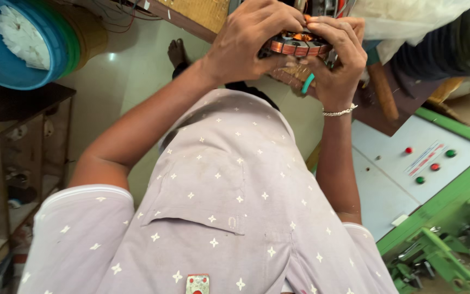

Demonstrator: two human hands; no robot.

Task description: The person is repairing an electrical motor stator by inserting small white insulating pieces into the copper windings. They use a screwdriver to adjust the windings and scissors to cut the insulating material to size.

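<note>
- Two hands grip one object: our left hand (pixel 248 41) and our right hand (pixel 335 57) close around a round wound stator (pixel 296 46), held at the top of the view, out in front of our chest.
- Left hand fingers (pixel 278 19) curl over its upper left rim, pressed against it; the thumb lies along the near side.
- Right hand fingers (pixel 330 27) wrap its right rim, fingertips meeting the left hand's on top. Both grips are clamped on the stator, not spread.
- We see the stator between the two palms, mostly covered; only its near edge and part of the top show.
- Its visible edge shows copper-coloured windings in segments around a darker core, with orange patches on top.
- A teal curved piece (pixel 307 83) sticks out below the right palm; we cannot tell what it is.
- A silver bracelet (pixel 339 112) circles the right wrist.
- Lower right stands a green machine panel (pixel 409 174) with red and green buttons.
</note>
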